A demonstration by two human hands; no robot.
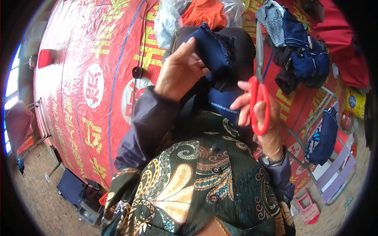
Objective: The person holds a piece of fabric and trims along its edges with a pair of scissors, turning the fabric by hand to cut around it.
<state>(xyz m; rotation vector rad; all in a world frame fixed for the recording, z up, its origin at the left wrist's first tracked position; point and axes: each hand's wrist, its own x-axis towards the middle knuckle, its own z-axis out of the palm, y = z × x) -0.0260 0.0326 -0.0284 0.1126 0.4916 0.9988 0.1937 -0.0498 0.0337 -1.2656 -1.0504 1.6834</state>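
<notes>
My left hand (pixel 179 71) is at a piece of navy blue cloth (pixel 212 49) with a frayed edge. The thumb lies along the cloth's near side and the fingers curl at its lower edge, gripping it. In my right hand (pixel 264 112) are scissors (pixel 260 84) with red handles; a finger and thumb sit at the loops. Their long blades point away from me and look closed, apart from the cloth. A navy fabric piece with white lettering (pixel 223 105) lies on my lap between both hands.
A red sheet with yellow characters (pixel 92 78) covers the surface ahead. Dark blue and striped garments (pixel 305 55) are heaped at the right. Orange cloth (pixel 204 13) in clear plastic lies beyond my knees. A metal-framed chair (pixel 334 177) and a pink stool (pixel 306 205) stand at lower right.
</notes>
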